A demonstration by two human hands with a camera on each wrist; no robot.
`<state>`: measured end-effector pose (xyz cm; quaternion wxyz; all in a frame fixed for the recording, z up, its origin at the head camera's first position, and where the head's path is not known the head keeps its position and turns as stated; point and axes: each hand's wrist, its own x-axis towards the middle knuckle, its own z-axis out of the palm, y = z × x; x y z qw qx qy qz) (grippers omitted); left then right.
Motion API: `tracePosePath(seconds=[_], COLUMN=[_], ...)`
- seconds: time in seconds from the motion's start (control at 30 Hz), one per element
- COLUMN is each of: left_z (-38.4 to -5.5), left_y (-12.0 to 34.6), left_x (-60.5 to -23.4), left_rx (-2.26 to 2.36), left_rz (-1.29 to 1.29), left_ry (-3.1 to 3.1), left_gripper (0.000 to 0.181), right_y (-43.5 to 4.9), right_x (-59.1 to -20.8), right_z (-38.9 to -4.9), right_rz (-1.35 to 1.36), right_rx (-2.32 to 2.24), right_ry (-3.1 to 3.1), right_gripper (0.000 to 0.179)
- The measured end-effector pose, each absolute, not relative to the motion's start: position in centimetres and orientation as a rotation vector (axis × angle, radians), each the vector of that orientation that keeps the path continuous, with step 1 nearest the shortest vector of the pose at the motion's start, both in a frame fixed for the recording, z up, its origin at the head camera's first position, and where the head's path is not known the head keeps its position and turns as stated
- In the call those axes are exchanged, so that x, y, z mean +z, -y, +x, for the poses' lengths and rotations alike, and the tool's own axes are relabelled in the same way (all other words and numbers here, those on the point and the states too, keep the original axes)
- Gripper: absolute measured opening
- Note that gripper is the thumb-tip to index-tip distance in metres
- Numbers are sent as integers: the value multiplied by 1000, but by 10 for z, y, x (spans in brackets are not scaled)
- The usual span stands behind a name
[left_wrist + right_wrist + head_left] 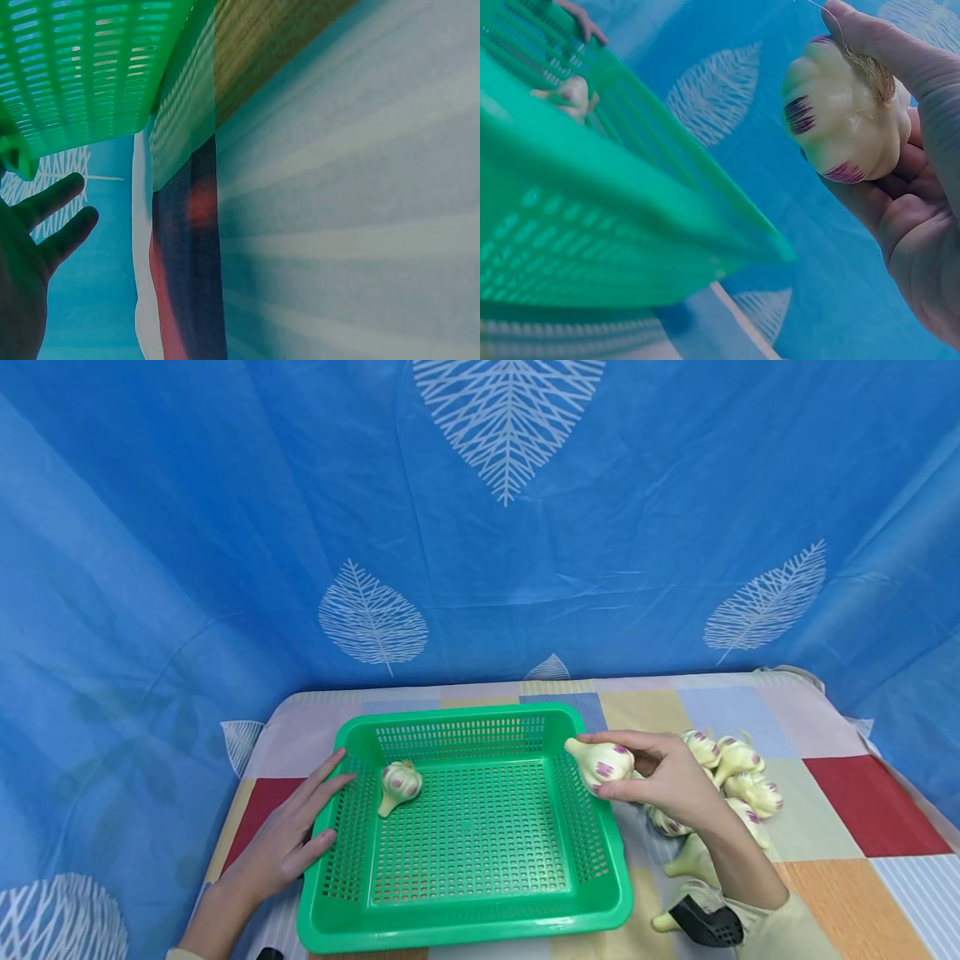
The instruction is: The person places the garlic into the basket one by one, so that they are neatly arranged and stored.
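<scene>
A garlic bulb (604, 763), cream with purple streaks, is pinched between the thumb and fingers of my right hand (660, 777) at the right rim of a green plastic basket (465, 931). In the right wrist view the held garlic bulb (847, 112) shows its brown root tuft, close to my thumb. My left hand (296, 827) rests with spread, fairly straight fingers on the basket's left rim. Another garlic bulb (401, 783) lies inside, toward the left wall. In the left wrist view, two fingers of the left hand (30, 247) extend beside the basket wall (90, 75).
A pile of several garlic bulbs (753, 793) lies on the table right of the basket, partly behind my right forearm. Patchwork cloth (817, 827) covers the table. Blue curtain (600, 568) with white leaf prints hangs behind and at both sides.
</scene>
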<state>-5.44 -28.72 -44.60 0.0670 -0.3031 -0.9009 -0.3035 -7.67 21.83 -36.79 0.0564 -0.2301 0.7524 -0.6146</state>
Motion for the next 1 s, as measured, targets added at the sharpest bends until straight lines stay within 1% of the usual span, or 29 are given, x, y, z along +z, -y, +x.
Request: tracePosePath(seconds=[0.27,0.5,0.8,1.0], left_z=[-54,-55,-55,-55], left_y=[287,287,288,287], left_x=[-445,-444,-444,-444], left_rx=[-922,-900,-893,-901], left_rz=[-905,-926,-926,-927], left_ry=[2730,2726,2717,2712], left_gripper=[75,75,75,77], right_y=[-188,-167,-128,-102], right_x=[-360,-354,-360,-363], right_z=[-94,-103,-118,-128], right_rz=[-780,-745,-813,-907], right_rx=[-1767,-1662,-1592,-1404], right_ry=[-2240,-2269,-2195,-2278], right_gripper=[54,52,50,52])
